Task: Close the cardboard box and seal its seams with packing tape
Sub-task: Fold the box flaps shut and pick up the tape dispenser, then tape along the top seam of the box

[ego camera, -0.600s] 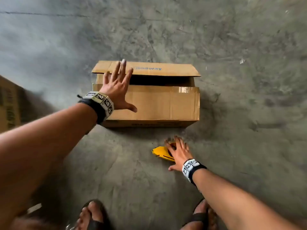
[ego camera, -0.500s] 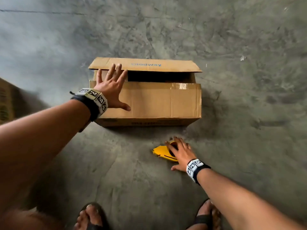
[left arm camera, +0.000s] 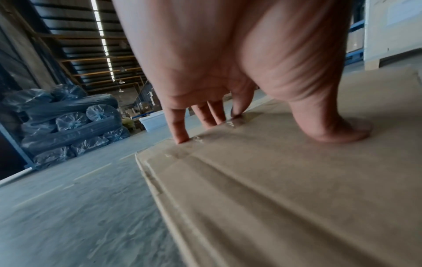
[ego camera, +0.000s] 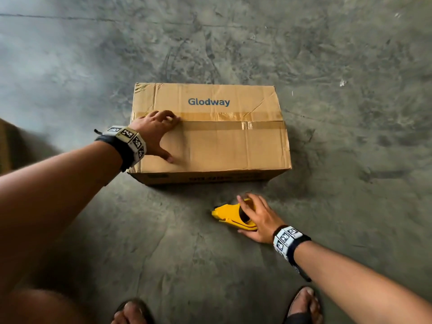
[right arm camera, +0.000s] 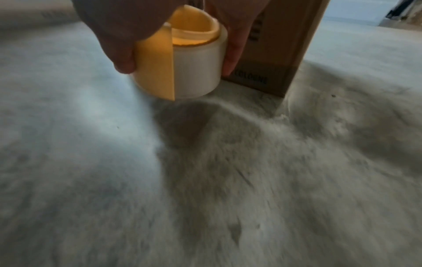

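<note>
The concrete floor (ego camera: 350,160) fills the scene, grey and scuffed, with a cardboard box (ego camera: 233,146) standing on it in the middle. The box's two top flaps lie flat and meet along a lengthwise seam (ego camera: 233,120), where strips of old brown tape (ego camera: 224,116) show; "Glodway" is printed on the far flap. At the left edge of the head view part of another carton (ego camera: 4,146) shows. In the left wrist view, wrapped rolls (left arm camera: 68,122) are stacked on the far left, beyond the box.

The left hand (ego camera: 153,134) is on the left end of the box top: its fingers (left arm camera: 179,126) are bent with the tips pressing down at the seam, and the thumb (left arm camera: 331,130) lies flat on the near flap. It grasps nothing.

Just near of the box, to the right of its middle, a yellow tape dispenser (ego camera: 230,213) rests on the floor. The right hand (ego camera: 258,217) is wrapped over it, thumb on one side and fingers on the other, grasping the dispenser around its roll of clear packing tape (right arm camera: 198,61). Sandalled feet (ego camera: 133,313) show at the near edge.
</note>
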